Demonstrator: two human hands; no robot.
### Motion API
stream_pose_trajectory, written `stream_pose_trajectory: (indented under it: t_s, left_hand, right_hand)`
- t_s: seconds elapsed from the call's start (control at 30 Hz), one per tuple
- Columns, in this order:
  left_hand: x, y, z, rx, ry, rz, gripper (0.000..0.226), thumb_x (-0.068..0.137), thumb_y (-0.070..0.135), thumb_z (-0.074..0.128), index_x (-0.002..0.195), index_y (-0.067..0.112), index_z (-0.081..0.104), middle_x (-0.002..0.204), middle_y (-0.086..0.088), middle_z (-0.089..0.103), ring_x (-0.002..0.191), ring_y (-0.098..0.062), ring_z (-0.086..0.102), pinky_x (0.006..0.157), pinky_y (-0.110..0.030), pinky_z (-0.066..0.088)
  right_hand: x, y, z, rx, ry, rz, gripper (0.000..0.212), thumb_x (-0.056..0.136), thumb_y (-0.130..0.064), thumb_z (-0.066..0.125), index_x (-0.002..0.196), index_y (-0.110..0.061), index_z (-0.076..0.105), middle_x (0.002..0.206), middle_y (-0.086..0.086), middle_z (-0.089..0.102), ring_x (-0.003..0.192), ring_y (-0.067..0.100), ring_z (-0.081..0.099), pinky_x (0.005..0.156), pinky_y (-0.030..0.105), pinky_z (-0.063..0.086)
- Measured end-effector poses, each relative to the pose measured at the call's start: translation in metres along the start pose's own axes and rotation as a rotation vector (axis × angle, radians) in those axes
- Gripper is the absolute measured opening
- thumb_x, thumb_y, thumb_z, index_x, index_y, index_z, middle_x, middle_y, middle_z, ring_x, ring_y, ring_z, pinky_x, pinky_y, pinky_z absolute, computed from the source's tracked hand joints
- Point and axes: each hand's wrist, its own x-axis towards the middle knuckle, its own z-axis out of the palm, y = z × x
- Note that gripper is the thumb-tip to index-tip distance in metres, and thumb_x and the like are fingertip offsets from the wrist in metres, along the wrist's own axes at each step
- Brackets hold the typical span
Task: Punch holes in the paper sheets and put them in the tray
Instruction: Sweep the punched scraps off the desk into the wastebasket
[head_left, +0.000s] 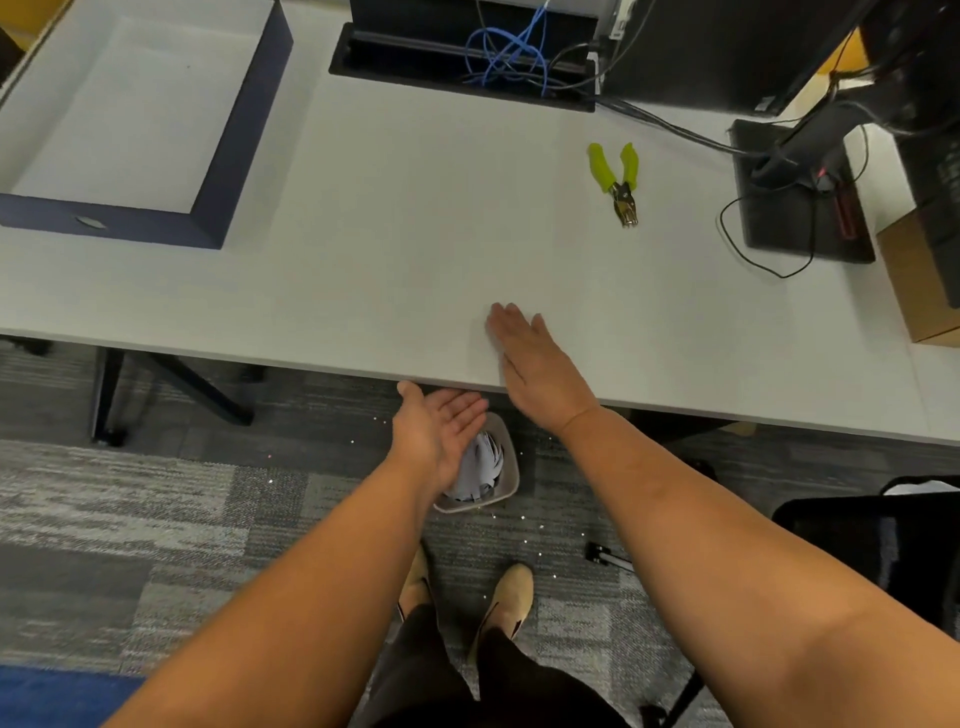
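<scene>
Paper sheets lie white inside the shallow navy-walled rectangular tray (249, 130) at about ten o'clock on the pale grey table (389, 234), though against the tray's light floor I cannot tell how many there are. In the head view, the green-handled metal hole punch pliers (618, 182) rest untouched toward one o'clock, well apart from both hands. The right hand (530, 358) lies flat and open, palm down, on the near table edge close to centre, gripping nothing. The left hand (441, 421) is cupped open, palm up, just below that edge at six o'clock, directly above a small beige bin (506, 467) holding white paper scraps on the grey carpet (156, 493). Tiny white specks dot the carpet around the bin. Judging from this, the punching and filing look finished: no loose sheet shows on the table, and the hands appear set to sweep punched bits off the edge into the palm. What seems left is clearing that litter, and perhaps the scattered bits on the floor.
</scene>
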Motion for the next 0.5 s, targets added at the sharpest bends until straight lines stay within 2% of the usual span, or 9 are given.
stream_pose_trajectory:
  t_s: [0.1, 0.27, 0.4, 0.5]
  left_hand:
    - [0.006, 0.0, 0.005, -0.163, -0.029, -0.059, 0.076, 0.1, 0.055, 0.015, 0.141, -0.005, 0.033, 0.14, -0.027, 0.044, 0.125, -0.036, 0.049, 0.098, -0.042, 0.044]
    - [0.009, 0.001, 0.01, -0.196, -0.031, -0.083, 0.061, 0.103, 0.045, 0.021, 0.131, -0.002, 0.047, 0.134, -0.026, 0.05, 0.12, -0.034, 0.052, 0.098, -0.042, 0.043]
    - [0.004, 0.004, 0.011, -0.184, -0.012, -0.095, 0.058, 0.103, 0.043, 0.02, 0.131, 0.0, 0.048, 0.119, -0.02, 0.06, 0.103, -0.028, 0.061, 0.076, -0.038, 0.05]
    - [0.004, 0.004, 0.012, -0.164, 0.002, -0.098, 0.058, 0.103, 0.042, 0.019, 0.129, 0.0, 0.049, 0.113, -0.019, 0.063, 0.1, -0.027, 0.063, 0.073, -0.036, 0.051]
  right_hand:
    - [-0.005, -0.001, 0.006, -0.036, -0.059, -0.108, 0.051, 0.098, -0.002, 0.034, 0.148, 0.001, 0.029, 0.158, 0.017, 0.024, 0.148, 0.027, 0.015, 0.121, 0.033, 0.0]
    - [-0.026, -0.005, 0.014, -0.013, -0.104, -0.186, 0.052, 0.093, -0.008, 0.029, 0.142, 0.002, 0.042, 0.152, 0.018, 0.036, 0.145, 0.028, 0.026, 0.121, 0.036, 0.008]
    - [-0.04, -0.011, 0.019, 0.048, -0.126, -0.197, 0.057, 0.087, -0.012, 0.029, 0.139, 0.002, 0.046, 0.148, 0.017, 0.043, 0.142, 0.027, 0.032, 0.121, 0.032, 0.009]
    - [-0.044, -0.013, 0.016, 0.097, -0.098, -0.212, 0.05, 0.086, -0.003, 0.036, 0.132, 0.001, 0.054, 0.141, 0.018, 0.052, 0.137, 0.029, 0.042, 0.119, 0.038, 0.02]
